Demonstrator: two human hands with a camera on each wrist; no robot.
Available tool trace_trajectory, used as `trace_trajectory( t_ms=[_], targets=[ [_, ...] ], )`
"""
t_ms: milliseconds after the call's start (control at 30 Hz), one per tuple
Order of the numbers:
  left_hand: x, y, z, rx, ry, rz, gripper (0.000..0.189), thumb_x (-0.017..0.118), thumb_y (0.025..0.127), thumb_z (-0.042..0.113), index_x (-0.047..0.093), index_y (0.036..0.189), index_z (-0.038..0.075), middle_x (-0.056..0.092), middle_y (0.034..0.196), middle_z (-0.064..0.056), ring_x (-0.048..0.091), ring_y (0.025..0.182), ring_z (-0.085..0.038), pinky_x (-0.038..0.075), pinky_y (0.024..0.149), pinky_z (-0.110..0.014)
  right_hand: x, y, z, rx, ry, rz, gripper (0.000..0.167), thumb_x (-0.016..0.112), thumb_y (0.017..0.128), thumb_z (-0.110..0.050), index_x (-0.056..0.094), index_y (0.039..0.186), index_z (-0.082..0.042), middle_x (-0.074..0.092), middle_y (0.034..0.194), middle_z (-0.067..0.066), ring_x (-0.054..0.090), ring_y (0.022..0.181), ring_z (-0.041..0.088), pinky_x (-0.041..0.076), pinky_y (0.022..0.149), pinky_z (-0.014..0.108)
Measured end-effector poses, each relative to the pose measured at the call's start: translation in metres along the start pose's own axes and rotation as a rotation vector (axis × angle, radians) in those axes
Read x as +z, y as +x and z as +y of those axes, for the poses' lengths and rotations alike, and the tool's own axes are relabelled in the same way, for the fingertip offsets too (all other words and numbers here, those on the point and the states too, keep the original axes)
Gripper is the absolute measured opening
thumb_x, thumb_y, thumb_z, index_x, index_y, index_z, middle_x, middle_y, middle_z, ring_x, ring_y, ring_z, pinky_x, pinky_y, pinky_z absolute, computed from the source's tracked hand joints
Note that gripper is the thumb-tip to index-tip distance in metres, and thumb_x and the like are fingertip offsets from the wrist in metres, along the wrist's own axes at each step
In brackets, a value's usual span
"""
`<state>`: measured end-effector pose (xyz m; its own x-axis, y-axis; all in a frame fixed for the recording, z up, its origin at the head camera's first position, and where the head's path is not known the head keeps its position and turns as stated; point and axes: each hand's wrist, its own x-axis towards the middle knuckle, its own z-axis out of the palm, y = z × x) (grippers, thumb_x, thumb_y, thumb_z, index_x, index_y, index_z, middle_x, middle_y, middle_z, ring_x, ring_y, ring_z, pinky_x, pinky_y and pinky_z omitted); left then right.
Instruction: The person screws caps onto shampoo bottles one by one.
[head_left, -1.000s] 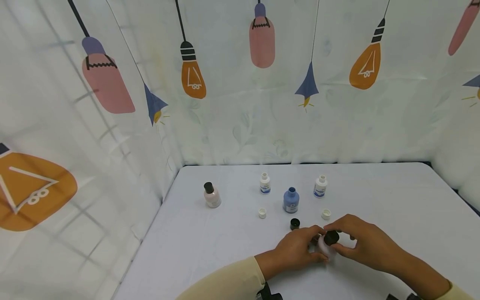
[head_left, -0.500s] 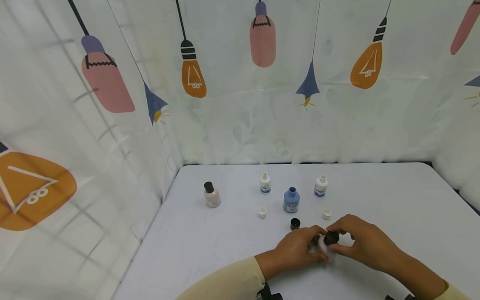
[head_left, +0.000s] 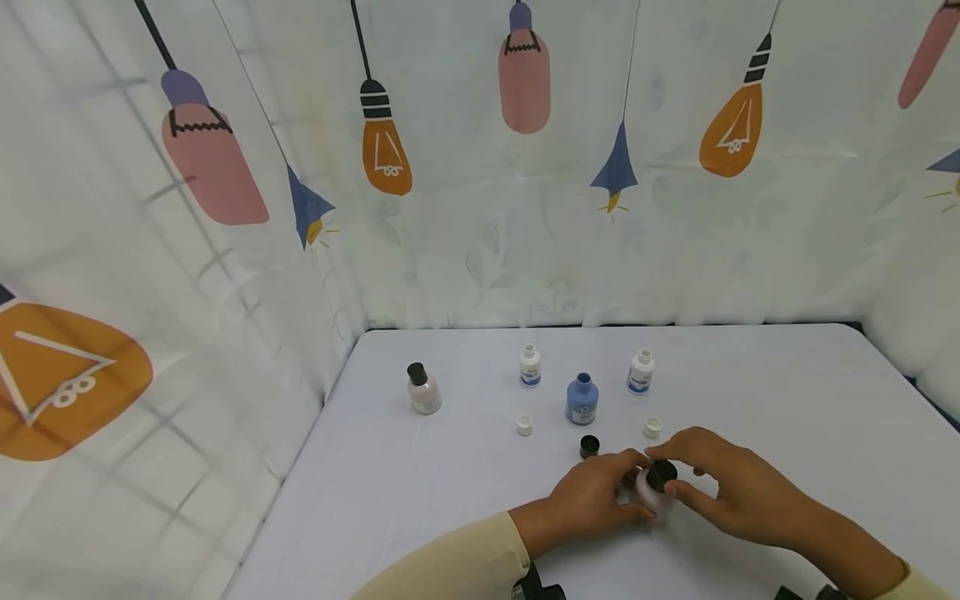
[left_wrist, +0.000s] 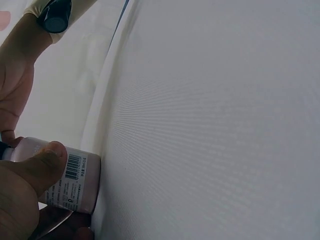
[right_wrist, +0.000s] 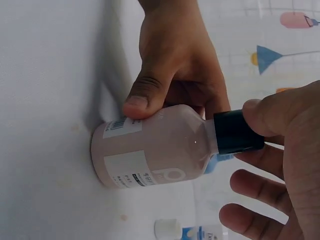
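My left hand (head_left: 592, 500) grips a pale pink bottle (right_wrist: 175, 140) by its body, thumb on one side near the barcode label. The bottle stands upright on the white table. On its neck sits a black cap (right_wrist: 232, 132), and my right hand (head_left: 738, 492) has thumb and index finger at opposite sides of it, the other fingers held away. From the left wrist, the bottle (left_wrist: 90, 177) shows its barcode, with the cap mostly cut off by the frame edge. Just beyond my left fingers lies a loose black cap (head_left: 589, 446).
Behind stand an uncapped blue bottle (head_left: 582, 402) and two uncapped white bottles, one left (head_left: 530, 367) and one right (head_left: 641, 372). Two white caps, left (head_left: 524, 426) and right (head_left: 652, 428), lie in front. Farther left is a black-capped pink bottle (head_left: 424, 392).
My right thumb and fingers shift slightly around the black cap, with the thumb and index a little wider apart now. My left hand and the bottle stay in place.
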<state>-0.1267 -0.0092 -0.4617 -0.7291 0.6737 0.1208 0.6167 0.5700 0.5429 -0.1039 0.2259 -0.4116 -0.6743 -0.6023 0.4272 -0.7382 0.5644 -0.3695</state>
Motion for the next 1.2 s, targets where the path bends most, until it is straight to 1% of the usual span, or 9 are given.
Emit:
trace_trajectory(
  t_ms=[167,300,567,667,767,867,1033,1100,1200],
  targets=[
    [0.0001,-0.0005,-0.0006,0.009,0.001,0.004,0.057,0.080,0.090,0.041,0.055,0.139,0.025,0.068,0.121,0.014,0.060,0.108,0.006,0.045,0.086,-0.011,-0.0006,0.0022,-0.0012,-0.020,-0.026,-0.022,0.050,0.085,0.085,-0.014,0.068,0.130,-0.031,0.062,0.121,-0.020,0.060,0.106,0.003,0.054,0.073,0.023],
    [0.0001,-0.0004,-0.0009,0.004,-0.001,0.004,0.057,0.080,0.090,0.041,0.055,0.138,0.024,0.068,0.121,0.015,0.060,0.108,0.006,0.045,0.086,-0.011,0.0010,0.0030,-0.0013,-0.005,-0.025,0.008,0.048,0.089,0.081,-0.016,0.070,0.123,-0.029,0.062,0.115,-0.020,0.061,0.099,0.003,0.053,0.069,0.023],
    [0.0001,0.0002,-0.0007,-0.009,-0.023,0.006,0.056,0.081,0.089,0.042,0.057,0.136,0.025,0.068,0.117,0.017,0.059,0.103,0.009,0.045,0.082,-0.010,0.0065,0.0052,-0.0038,0.155,-0.103,0.038,0.039,0.093,0.074,-0.034,0.066,0.101,-0.030,0.058,0.099,-0.024,0.059,0.086,-0.001,0.053,0.066,0.025],
    [-0.0001,0.0003,-0.0006,-0.012,-0.020,0.004,0.055,0.081,0.089,0.041,0.057,0.136,0.025,0.068,0.117,0.017,0.059,0.103,0.008,0.045,0.082,-0.010,0.0053,0.0055,-0.0036,0.192,-0.091,-0.001,0.041,0.090,0.077,-0.042,0.066,0.107,-0.028,0.058,0.102,-0.022,0.059,0.087,0.002,0.053,0.067,0.026],
    [-0.0006,0.0003,-0.0003,-0.016,-0.018,0.000,0.055,0.081,0.089,0.041,0.057,0.136,0.025,0.068,0.118,0.016,0.059,0.104,0.008,0.045,0.083,-0.011,0.0022,0.0043,-0.0041,0.239,-0.025,-0.061,0.056,0.083,0.083,-0.050,0.062,0.130,-0.027,0.060,0.111,-0.018,0.056,0.085,0.003,0.050,0.064,0.024],
    [-0.0011,0.0000,-0.0005,-0.006,-0.014,0.001,0.056,0.081,0.089,0.041,0.056,0.137,0.025,0.068,0.120,0.015,0.060,0.105,0.007,0.045,0.084,-0.012,-0.0005,0.0015,-0.0032,0.187,0.039,-0.071,0.063,0.081,0.088,-0.042,0.055,0.144,-0.029,0.061,0.121,-0.015,0.055,0.086,0.002,0.049,0.062,0.023],
    [-0.0028,-0.0002,-0.0002,0.001,-0.005,-0.001,0.057,0.080,0.090,0.041,0.055,0.139,0.024,0.068,0.121,0.014,0.060,0.108,0.005,0.046,0.085,-0.012,-0.0009,0.0014,0.0004,-0.001,0.056,-0.035,0.058,0.086,0.084,-0.012,0.063,0.134,-0.029,0.061,0.126,-0.017,0.058,0.099,0.000,0.054,0.069,0.025],
    [-0.0034,-0.0001,0.0002,-0.005,-0.001,-0.006,0.056,0.080,0.090,0.041,0.055,0.138,0.024,0.068,0.121,0.014,0.060,0.108,0.005,0.046,0.085,-0.012,-0.0005,0.0022,0.0009,-0.010,0.045,-0.034,0.055,0.086,0.083,-0.010,0.066,0.130,-0.028,0.062,0.122,-0.017,0.058,0.099,0.000,0.054,0.069,0.024],
    [-0.0029,0.0001,0.0002,-0.005,-0.005,-0.005,0.056,0.080,0.090,0.041,0.056,0.137,0.023,0.068,0.120,0.014,0.060,0.106,0.006,0.045,0.084,-0.011,0.0007,0.0027,0.0014,0.042,0.012,-0.036,0.044,0.086,0.085,-0.020,0.067,0.123,-0.029,0.063,0.114,-0.019,0.059,0.094,0.001,0.053,0.067,0.024]
  ],
)
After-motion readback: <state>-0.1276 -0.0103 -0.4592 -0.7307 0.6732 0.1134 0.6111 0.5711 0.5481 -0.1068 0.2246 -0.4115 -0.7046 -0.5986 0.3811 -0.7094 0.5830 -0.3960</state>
